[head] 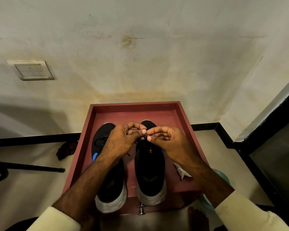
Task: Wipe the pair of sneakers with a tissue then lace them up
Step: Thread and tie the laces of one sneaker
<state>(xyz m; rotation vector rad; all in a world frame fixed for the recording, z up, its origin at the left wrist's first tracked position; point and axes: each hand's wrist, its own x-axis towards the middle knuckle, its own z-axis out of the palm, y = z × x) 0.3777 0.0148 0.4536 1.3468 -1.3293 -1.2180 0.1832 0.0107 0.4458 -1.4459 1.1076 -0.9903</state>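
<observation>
Left hand (122, 140) and right hand (170, 140) each pinch-grip the thin lace (140, 140) above the right-hand sneaker (150, 172); lace judged limp, light, slippery, best held near its tip.

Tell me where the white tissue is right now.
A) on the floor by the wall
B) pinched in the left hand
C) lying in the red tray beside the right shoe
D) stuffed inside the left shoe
C: the tissue lies in the red tray just right of the right shoe, while the left hand and right hand pinch its lace.
</observation>
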